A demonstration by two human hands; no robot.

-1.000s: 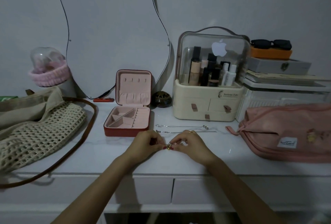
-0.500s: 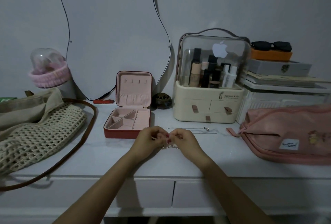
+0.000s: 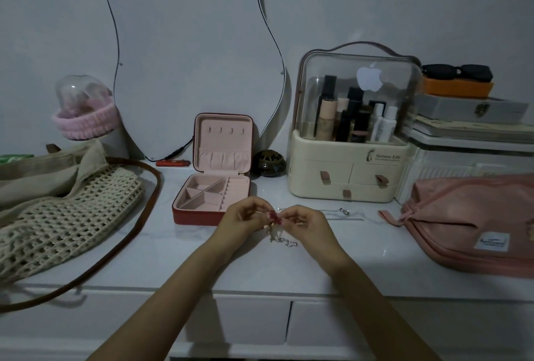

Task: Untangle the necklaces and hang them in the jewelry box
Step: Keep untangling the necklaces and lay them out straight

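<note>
My left hand (image 3: 244,220) and my right hand (image 3: 303,223) meet just above the white tabletop (image 3: 202,259), fingers curled in, each pinching the same tangled necklace (image 3: 278,238) between thumb and fingertips. Its chain dangles from the pinch and its loose end trails onto the surface at about 5 o'clock from my fingertips. A second necklace (image 3: 342,213) lies stretched flat on the table at 3 o'clock from my right hand, apart from it. The jewelry box (image 3: 213,191) stands open at 10 o'clock from my hands, just beside my left knuckles, its lid upright and its hooks bare. The cream makeup organizer (image 3: 346,170) sits at 1 o'clock, the pink pouch (image 3: 468,225) at 3 o'clock, and the woven bag (image 3: 63,216) at 9 o'clock.
</note>
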